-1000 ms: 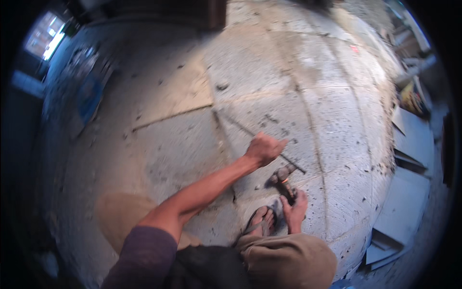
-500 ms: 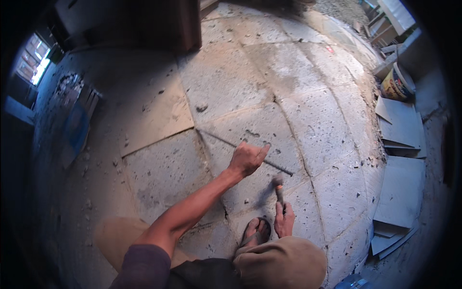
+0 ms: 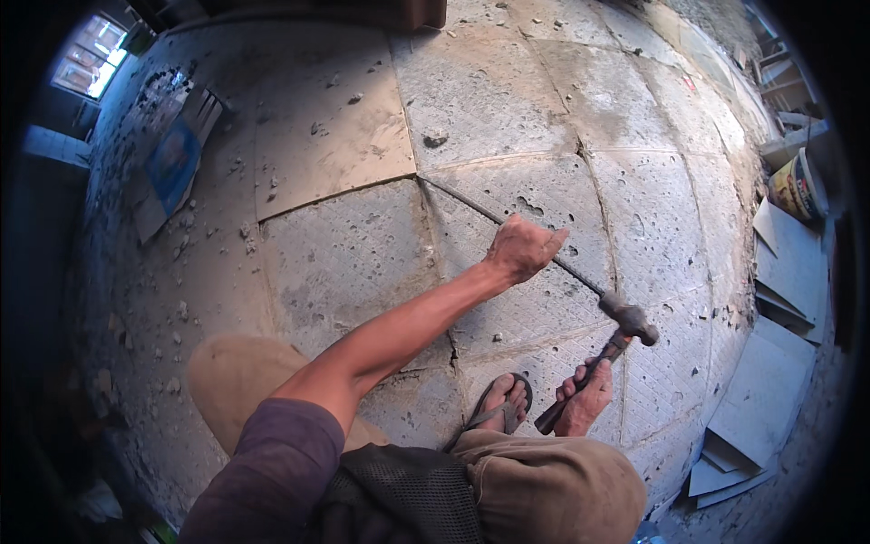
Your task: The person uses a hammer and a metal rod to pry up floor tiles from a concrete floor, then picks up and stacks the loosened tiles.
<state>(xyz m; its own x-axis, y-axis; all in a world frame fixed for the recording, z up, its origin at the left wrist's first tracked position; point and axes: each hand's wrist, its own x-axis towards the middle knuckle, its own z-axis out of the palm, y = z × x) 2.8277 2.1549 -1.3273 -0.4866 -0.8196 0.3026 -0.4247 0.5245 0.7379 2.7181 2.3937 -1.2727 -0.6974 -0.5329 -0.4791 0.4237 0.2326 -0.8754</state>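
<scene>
A long thin metal rod slants across the floor, and my left hand is wrapped round its middle. The rod's far tip meets the front right corner of a tan floor tile. In my right hand is a hammer, gripped by its dark handle. The hammer's head appears to touch the rod's near end. Below the tan tile lies a bare grey square of pitted floor. My sandalled foot rests between my forearms.
Loose tiles lie stacked along the right side, with a bucket beyond them. A blue-printed flat sheet lies at the left. Rubble chips are scattered over the floor. Dark furniture stands at the far edge.
The hammer has swung from below the rod's near end up against it. My view has shifted, so the floor and both hands appear moved. My left hand still grips the rod.
</scene>
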